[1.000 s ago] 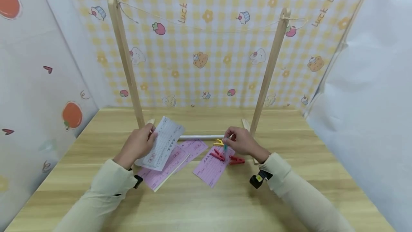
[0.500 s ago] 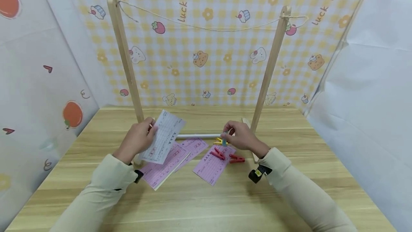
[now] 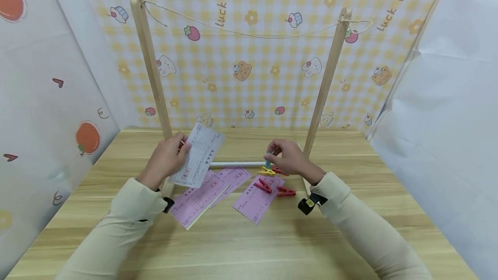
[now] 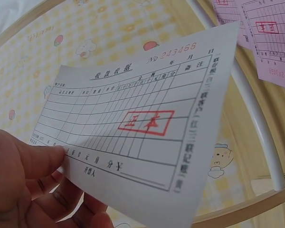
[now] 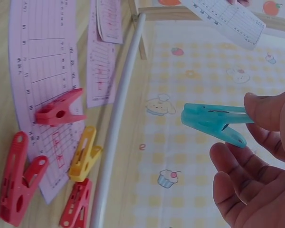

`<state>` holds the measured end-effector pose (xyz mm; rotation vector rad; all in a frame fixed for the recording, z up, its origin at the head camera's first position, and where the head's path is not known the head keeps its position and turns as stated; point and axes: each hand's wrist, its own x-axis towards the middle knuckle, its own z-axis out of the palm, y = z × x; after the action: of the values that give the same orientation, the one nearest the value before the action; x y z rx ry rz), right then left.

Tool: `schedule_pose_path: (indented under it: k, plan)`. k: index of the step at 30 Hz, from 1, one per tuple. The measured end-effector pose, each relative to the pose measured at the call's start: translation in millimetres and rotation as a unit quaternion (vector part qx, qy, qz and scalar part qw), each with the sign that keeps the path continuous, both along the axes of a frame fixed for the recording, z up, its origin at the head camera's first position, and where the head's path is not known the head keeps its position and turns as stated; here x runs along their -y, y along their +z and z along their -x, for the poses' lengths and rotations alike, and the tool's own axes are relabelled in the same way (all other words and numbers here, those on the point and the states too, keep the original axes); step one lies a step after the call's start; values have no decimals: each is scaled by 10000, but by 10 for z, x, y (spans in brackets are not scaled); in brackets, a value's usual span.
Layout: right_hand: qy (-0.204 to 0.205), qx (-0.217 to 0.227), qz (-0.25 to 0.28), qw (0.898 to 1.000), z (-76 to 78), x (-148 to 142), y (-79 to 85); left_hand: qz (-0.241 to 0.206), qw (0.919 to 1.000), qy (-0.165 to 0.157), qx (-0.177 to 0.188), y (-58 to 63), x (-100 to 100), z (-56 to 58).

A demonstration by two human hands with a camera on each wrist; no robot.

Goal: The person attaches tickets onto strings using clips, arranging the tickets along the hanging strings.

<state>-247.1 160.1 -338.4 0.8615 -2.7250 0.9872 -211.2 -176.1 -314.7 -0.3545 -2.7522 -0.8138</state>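
My left hand pinches a white printed receipt slip by its edge, thumb on the printed face. In the left wrist view its red stamp and number show. My right hand holds a teal clothespin between thumb and fingers, above the table. Beneath that hand lie a yellow clothespin and several red clothespins, one resting on a pink receipt slip. More pink slips overlap below the left hand.
Two wooden posts stand left and right with a thin string sagging between their tops. A white rod runs low between them. A yellow checked cloth hangs behind the wooden table.
Both hands have risen a little, away from the table. The white slip and the teal clothespin rise with them, uncovering another red clothespin under the right hand.
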Motion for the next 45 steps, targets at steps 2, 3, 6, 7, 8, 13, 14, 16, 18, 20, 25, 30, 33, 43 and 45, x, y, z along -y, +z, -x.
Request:
schedule_pose_path:
  k: [2, 3, 6, 7, 8, 13, 14, 16, 18, 20, 25, 30, 33, 43, 45]
  plan:
    - [37, -23, -19, 10000, 11, 9, 18, -39, 10000, -4, -27, 20, -3, 2]
    - [49, -27, -20, 10000, 17, 15, 27, -48, 10000, -9, -48, 29, -3, 6]
    - [77, -45, -3, 10000, 29, 31, 63, -81, 9999, 10, -80, 61, -1, 13]
    - [73, -50, -7, 10000, 32, 37, 77, -87, 9999, 13, -105, 72, 1, 16]
    - [66, -47, -13, 10000, 32, 44, 91, -97, 9999, 8, -120, 85, 2, 21]
    - [22, -26, -34, 10000, 30, 77, 168, -145, 9998, -2, -164, 146, 10, 38]
    - [21, -30, -27, 10000, 33, 84, 182, -166, 9997, 5, -163, 160, 11, 43]
    - [-3, -22, -10, 10000, 40, 94, 211, -192, 9997, 42, -169, 188, 12, 59]
    - [-3, -43, 13, 10000, 52, 105, 237, -228, 9996, 87, -157, 219, 12, 80]
    - [8, -82, 26, 10000, 70, 117, 257, -269, 9995, 145, -83, 246, 12, 101]
    - [19, -127, -5, 9999, 97, 138, 321, -421, 9989, 216, 0, 292, 1, 144]
    - [-64, -55, -7, 10000, 107, 152, 356, -631, 9978, 225, 37, 330, -23, 172]
    - [-123, -36, -27, 9999, 113, 167, 376, -736, 9970, 224, 87, 349, -26, 185]
    - [-115, -256, -56, 9996, 168, 230, 504, -874, 9960, 200, 10, 430, -25, 241]
    - [-109, -285, -21, 9995, 173, 241, 529, -918, 9956, 163, -53, 456, -31, 252]
